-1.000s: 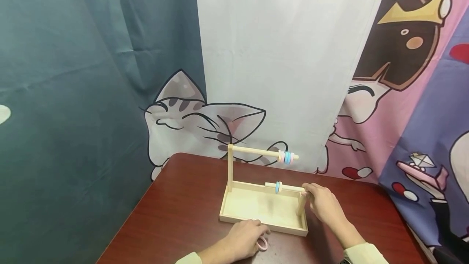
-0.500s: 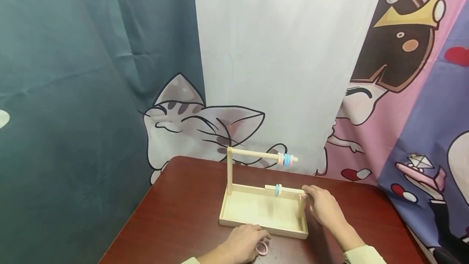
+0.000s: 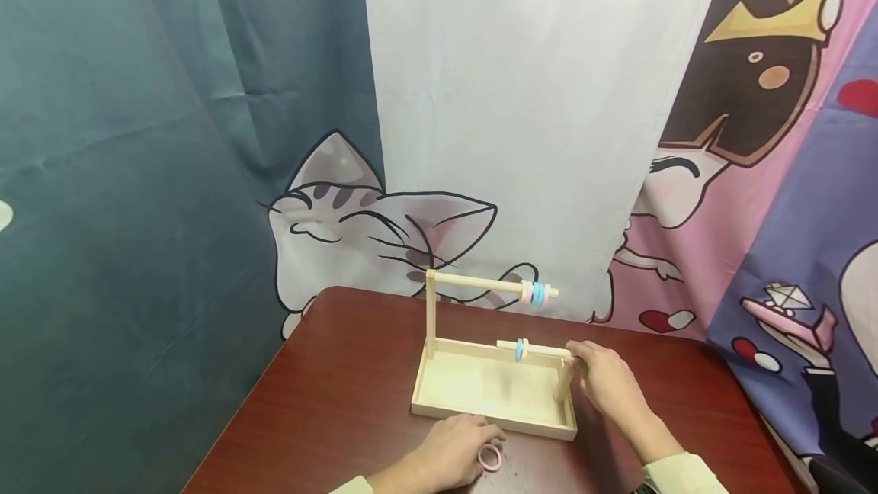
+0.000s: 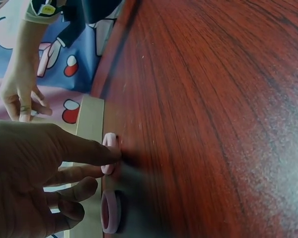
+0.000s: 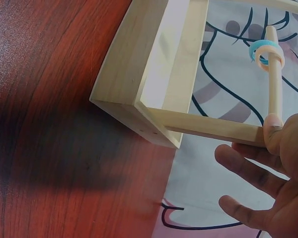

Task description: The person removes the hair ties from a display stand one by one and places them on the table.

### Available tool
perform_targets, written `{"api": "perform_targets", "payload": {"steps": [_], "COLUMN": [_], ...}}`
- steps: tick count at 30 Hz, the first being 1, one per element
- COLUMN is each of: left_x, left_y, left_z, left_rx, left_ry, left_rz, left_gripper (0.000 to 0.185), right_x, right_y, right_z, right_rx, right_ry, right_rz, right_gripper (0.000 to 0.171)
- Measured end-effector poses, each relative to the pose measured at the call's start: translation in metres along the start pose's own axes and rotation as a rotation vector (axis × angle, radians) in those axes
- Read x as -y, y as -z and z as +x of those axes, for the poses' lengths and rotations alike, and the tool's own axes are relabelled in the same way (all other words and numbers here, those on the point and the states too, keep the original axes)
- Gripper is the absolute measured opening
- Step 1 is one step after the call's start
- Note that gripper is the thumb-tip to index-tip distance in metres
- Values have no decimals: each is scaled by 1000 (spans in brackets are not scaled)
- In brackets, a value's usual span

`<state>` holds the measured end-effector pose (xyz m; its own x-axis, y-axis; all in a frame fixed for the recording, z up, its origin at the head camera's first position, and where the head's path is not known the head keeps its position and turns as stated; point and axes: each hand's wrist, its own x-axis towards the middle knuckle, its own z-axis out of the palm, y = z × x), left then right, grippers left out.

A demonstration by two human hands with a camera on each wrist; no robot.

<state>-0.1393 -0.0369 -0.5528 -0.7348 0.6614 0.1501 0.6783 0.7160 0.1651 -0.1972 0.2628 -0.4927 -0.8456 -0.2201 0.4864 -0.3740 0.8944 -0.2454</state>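
Note:
With thumb and index finger my left hand [image 3: 449, 448] pinches a small pink ring [image 3: 499, 459] low over the table in front of the wooden stand [image 3: 528, 428]. A second pink ring [image 4: 117, 212] lies beside it in the left wrist view, hidden under the hand in the head view. My right hand [image 3: 607, 387] holds the top of the short post [image 5: 208, 126], its thumb at the base of the lower rod [image 5: 275, 91]; the other fingers are spread. That rod carries a blue ring [image 3: 519, 351] and a peach ring [image 5: 280, 57].
A taller post [image 3: 430, 315] at the stand's left bears an upper rod [image 3: 476, 283] with several pink and blue rings [image 3: 538, 294] near its free end. Behind the red-brown table [image 3: 329, 372] hang printed curtains [image 3: 549, 113].
The pink ring has turned slightly at my left fingertips and shows rounder now. My right hand keeps its hold on the stand. The head view dipped and came back.

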Motion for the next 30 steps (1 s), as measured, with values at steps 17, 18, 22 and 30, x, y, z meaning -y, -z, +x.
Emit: {"api": "perform_targets", "payload": {"steps": [17, 18, 22, 30], "left_x": [11, 13, 17, 26], "left_y": [16, 16, 20, 24], "left_z": [10, 12, 15, 22], "left_rx": [-106, -119, -166, -213], "left_ry": [44, 52, 81, 124], "left_rz": [-96, -96, -94, -132], "left_gripper": [35, 34, 31, 32], "right_x": [0, 0, 0, 1], "right_y": [2, 2, 2, 1], "right_z": [0, 0, 0, 0], "right_rx": [0, -1, -6, -13], "right_ry": [0, 1, 9, 11], "right_rz": [-10, -10, -6, -4], "right_gripper": [20, 20, 20, 21]}}
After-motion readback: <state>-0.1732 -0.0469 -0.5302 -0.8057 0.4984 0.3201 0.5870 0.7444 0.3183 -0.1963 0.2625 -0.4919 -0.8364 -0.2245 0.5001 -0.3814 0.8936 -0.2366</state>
